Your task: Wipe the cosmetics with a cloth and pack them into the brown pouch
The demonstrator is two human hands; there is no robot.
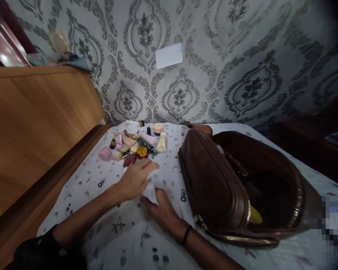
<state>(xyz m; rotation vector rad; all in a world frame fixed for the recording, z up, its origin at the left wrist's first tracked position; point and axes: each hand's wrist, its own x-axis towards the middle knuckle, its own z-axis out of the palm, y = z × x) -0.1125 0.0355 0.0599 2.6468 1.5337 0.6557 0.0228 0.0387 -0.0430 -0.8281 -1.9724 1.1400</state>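
Note:
In the head view my left hand (135, 179) is closed over the upper end of a small white object (150, 192). My right hand (163, 210), with a dark band at the wrist, grips its lower end. Fingers cover much of this object, so its kind cannot be made out. Just beyond my left hand lie a dark red item (130, 160), a jar with a golden lid (142, 152), a gold tube (162, 143), a dark green bottle (145, 143) and a pink rounded item (104, 153), among several other cosmetics.
A large brown bag (214, 187) stands unzipped on the right, something yellow (255, 215) inside it. The patterned sheet (109, 228) covers the bed. A wooden board (42, 131) rises along the left, and the papered wall (180, 93) closes off the back.

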